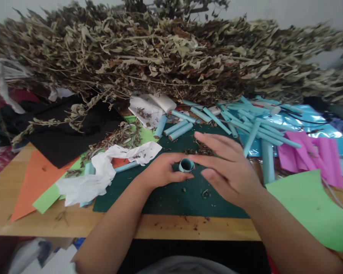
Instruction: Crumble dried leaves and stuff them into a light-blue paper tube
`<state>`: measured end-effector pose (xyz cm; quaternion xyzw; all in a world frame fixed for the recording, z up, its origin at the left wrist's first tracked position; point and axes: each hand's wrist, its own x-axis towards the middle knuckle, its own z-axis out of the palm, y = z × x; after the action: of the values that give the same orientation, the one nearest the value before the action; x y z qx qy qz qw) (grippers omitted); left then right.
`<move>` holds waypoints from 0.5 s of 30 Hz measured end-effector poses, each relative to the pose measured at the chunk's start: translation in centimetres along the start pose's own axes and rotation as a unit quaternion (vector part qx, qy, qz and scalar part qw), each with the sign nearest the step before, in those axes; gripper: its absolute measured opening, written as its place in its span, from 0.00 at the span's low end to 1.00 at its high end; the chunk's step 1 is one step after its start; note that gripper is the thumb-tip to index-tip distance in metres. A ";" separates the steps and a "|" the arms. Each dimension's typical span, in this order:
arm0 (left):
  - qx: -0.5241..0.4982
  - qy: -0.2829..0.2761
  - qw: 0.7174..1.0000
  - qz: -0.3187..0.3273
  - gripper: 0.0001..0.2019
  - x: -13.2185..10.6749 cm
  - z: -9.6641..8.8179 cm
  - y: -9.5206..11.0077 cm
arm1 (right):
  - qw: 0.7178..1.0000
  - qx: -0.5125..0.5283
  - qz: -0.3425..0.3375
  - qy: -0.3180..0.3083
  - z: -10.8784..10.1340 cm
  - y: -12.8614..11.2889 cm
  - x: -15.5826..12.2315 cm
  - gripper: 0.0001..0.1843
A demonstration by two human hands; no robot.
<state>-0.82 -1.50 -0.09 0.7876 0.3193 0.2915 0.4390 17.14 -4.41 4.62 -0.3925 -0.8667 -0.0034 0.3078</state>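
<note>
My left hand (pixel 167 169) is wrapped round a short blue paper tube (pixel 186 166), which stands upright with its round opening facing up. Close on the right, my right hand (pixel 231 167) has its fingers stretched out and apart, and the fingertips come near the tube's rim; whether they touch it I cannot tell. Nothing shows in that hand. Both hands are above a dark green mat (pixel 165 205). Crumbled dried leaves (pixel 204 147) lie on the mat behind the tube, and small bits are scattered in front of it.
Several blue paper tubes (pixel 180 131) lie behind, with a larger pile (pixel 257 121) at the right. White tissue (pixel 103 171), orange paper (pixel 37 182) and black sheet (pixel 57 133) are left. Green paper (pixel 314 209) and pink paper (pixel 311 156) lie right. Dried plants (pixel 160 53) fill the back.
</note>
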 end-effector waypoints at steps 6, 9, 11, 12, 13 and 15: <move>-0.018 -0.020 0.999 -0.021 0.11 0.2 0.0 0.4 | 0.982 -0.062 0.103 -0.144 0.4 1.1 -4.9 0.10; -0.015 -0.019 0.999 -0.030 0.11 0.1 0.0 0.5 | 0.958 -0.106 0.129 -0.234 2.0 0.6 -7.1 0.12; -0.013 -0.015 0.999 -0.036 0.11 0.0 0.0 0.5 | 0.955 -0.114 0.126 -0.245 2.8 0.0 -7.9 0.10; -0.012 -0.014 0.999 -0.036 0.11 0.0 0.0 0.5 | 0.954 -0.115 0.121 -0.247 3.0 -0.3 -8.0 0.09; -0.012 -0.013 0.999 -0.036 0.11 0.0 0.0 0.5 | 0.955 -0.115 0.115 -0.249 3.1 -0.6 -8.0 0.10; -0.012 -0.014 0.999 -0.031 0.11 0.0 0.0 0.5 | 0.953 -0.116 0.108 -0.258 3.1 -1.0 -7.9 0.11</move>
<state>-0.65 -1.68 0.33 0.7764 0.3337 0.2701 0.4615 18.77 -9.66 -1.87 -0.5039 -0.8629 0.0312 0.0244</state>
